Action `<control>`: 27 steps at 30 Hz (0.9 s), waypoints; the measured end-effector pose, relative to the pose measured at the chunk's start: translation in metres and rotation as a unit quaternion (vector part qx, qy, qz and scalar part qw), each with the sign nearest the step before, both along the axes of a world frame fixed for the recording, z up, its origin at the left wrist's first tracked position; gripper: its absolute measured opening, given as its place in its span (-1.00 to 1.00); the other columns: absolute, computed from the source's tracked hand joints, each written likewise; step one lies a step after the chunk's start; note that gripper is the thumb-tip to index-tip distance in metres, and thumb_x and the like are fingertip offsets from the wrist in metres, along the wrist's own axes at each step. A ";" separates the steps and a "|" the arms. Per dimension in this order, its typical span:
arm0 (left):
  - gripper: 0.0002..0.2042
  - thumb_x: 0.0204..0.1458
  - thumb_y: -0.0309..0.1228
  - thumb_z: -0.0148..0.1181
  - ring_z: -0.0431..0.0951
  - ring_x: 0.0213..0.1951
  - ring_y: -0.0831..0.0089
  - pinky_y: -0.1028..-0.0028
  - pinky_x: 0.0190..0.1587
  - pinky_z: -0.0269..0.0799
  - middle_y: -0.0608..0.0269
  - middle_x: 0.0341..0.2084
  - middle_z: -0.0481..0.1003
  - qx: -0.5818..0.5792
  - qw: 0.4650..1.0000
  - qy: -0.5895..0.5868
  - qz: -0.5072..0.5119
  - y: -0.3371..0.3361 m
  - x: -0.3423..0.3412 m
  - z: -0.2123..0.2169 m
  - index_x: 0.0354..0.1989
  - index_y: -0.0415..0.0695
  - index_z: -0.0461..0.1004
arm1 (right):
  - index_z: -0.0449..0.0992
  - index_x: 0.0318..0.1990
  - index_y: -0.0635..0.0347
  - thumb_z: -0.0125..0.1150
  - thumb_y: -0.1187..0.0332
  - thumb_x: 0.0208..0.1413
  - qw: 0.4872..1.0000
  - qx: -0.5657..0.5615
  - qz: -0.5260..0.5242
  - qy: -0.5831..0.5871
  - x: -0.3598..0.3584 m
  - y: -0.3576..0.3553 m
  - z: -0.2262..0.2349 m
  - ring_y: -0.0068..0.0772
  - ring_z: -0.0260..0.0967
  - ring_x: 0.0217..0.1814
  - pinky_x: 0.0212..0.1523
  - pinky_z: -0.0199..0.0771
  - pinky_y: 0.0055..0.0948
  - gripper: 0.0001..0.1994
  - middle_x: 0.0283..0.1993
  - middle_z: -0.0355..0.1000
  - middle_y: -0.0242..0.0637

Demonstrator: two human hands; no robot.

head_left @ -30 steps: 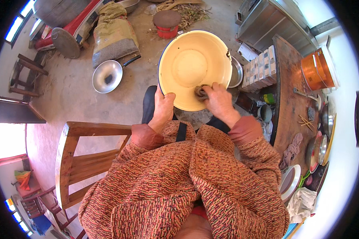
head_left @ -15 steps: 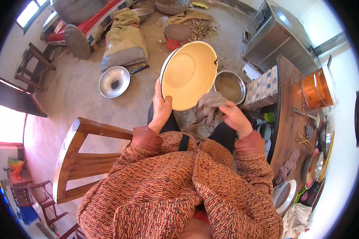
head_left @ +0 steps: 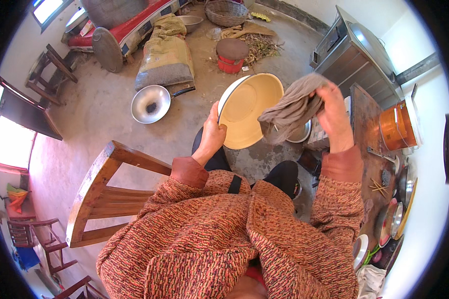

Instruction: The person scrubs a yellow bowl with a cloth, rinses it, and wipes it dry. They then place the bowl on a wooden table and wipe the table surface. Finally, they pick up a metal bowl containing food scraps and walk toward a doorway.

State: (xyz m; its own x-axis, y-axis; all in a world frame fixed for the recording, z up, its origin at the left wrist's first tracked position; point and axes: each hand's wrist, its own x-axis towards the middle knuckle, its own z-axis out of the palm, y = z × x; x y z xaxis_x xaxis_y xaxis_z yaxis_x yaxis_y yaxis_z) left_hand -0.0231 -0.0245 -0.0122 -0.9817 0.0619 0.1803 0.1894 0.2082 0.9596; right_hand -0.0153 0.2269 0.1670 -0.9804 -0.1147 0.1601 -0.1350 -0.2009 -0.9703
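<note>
My left hand (head_left: 213, 138) grips a cream enamel basin (head_left: 242, 114) by its dark-edged rim, thumb toward the inside. The basin is tilted, and its bare inside faces me. Raised at the basin's right, my right hand (head_left: 333, 112) is closed on a crumpled grey-brown cloth (head_left: 292, 107). The cloth hangs over the basin's right side and hides part of it; whether the two touch, I cannot tell. Behind the cloth, a metal bowl (head_left: 300, 133) shows only in part.
A wok (head_left: 151, 103) lies on the floor to the left, near a stuffed sack (head_left: 165, 60). Ahead stands a lidded red bucket (head_left: 231, 57). At my left is a wooden chair (head_left: 102, 199). A wooden table (head_left: 369, 129) at the right bears an orange bucket (head_left: 396, 124).
My right hand has risen up and to the right with the cloth, which hangs more spread out. The basin sits a little lower and further right in view, still in my left hand.
</note>
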 end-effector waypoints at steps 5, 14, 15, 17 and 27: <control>-0.38 -0.22 -0.72 -0.18 0.45 -0.06 0.09 0.40 -0.04 0.31 -0.17 -0.19 0.43 0.013 0.995 -0.050 -0.085 0.001 0.010 0.018 0.17 -0.17 0.12 | 0.40 -0.49 0.18 0.10 0.23 0.07 1.000 0.015 0.020 -0.004 -0.033 -0.018 0.037 -0.61 0.31 -0.44 -0.34 0.34 -0.56 -0.78 -0.46 0.39 -0.44; -0.38 -0.21 -0.69 -0.16 0.48 -0.20 0.32 0.45 -0.13 0.35 -0.05 -0.26 0.48 0.047 0.973 -0.138 -0.178 0.000 0.023 0.004 0.19 -0.18 0.14 | 0.09 0.26 0.05 0.44 -0.02 -0.45 0.649 0.737 0.084 0.167 -0.036 -0.050 0.006 -0.04 0.21 0.16 0.11 0.26 -0.27 0.00 0.14 0.23 0.01; -0.38 -0.22 -0.69 -0.15 0.47 -0.22 0.34 0.45 -0.15 0.35 -0.03 -0.27 0.48 0.052 0.977 -0.105 -0.180 0.002 0.024 0.003 0.19 -0.19 0.14 | 0.06 0.28 -0.06 0.49 0.03 -0.54 0.636 0.734 0.109 0.212 -0.026 -0.060 0.002 -0.05 0.18 0.19 0.12 0.25 -0.23 0.06 0.17 0.20 -0.01; -0.38 -0.22 -0.69 -0.15 0.46 -0.26 0.40 0.47 -0.19 0.36 0.01 -0.29 0.48 0.062 0.980 -0.039 -0.186 0.007 0.024 0.002 0.19 -0.20 0.14 | 0.22 0.16 -0.14 0.49 0.16 -0.57 0.593 0.746 0.090 0.290 -0.019 -0.071 -0.020 -0.19 0.32 -0.01 -0.08 0.36 -0.25 -0.09 -0.08 0.35 -0.22; -0.45 -0.19 -0.69 -0.16 0.38 -0.31 0.59 0.59 -0.27 0.34 0.24 -0.30 0.44 0.113 0.964 -0.165 -0.173 0.001 0.026 0.019 0.12 -0.25 0.24 | 0.45 -0.59 0.05 0.32 0.16 -0.31 0.603 0.729 -0.057 0.319 -0.048 -0.023 -0.042 -0.30 0.39 -0.31 -0.43 0.42 -0.30 -0.78 -0.46 0.33 -0.39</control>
